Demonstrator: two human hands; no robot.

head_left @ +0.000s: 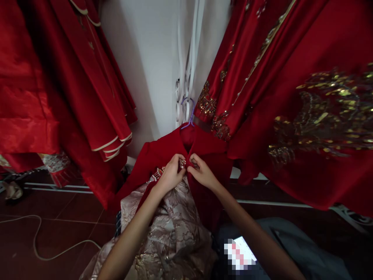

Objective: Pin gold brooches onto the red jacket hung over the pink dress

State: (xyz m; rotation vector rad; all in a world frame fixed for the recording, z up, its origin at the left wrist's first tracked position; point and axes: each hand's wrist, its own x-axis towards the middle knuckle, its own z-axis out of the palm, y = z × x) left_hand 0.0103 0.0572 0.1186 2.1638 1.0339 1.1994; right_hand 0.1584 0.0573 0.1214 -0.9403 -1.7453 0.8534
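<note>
Jacket [170,146], red, is already hung on the purple hanger [192,112], its opposite front edges pinched by the left hand [173,171], beside a beaded ornament [182,163], and the right hand [201,172]; its lower front is not yet joined.

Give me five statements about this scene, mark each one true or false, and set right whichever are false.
1. A purple hanger hook shows at the neck of the red jacket. True.
2. The left hand is on that hook. False: it is lower down, with its fingers at the jacket's front opening.
3. The right hand is also at the jacket's front opening. True.
4. The pale cable hangs over the jacket. False: it lies on the floor.
5. Gold decoration covers part of a red garment on the picture's right side. True.
</note>
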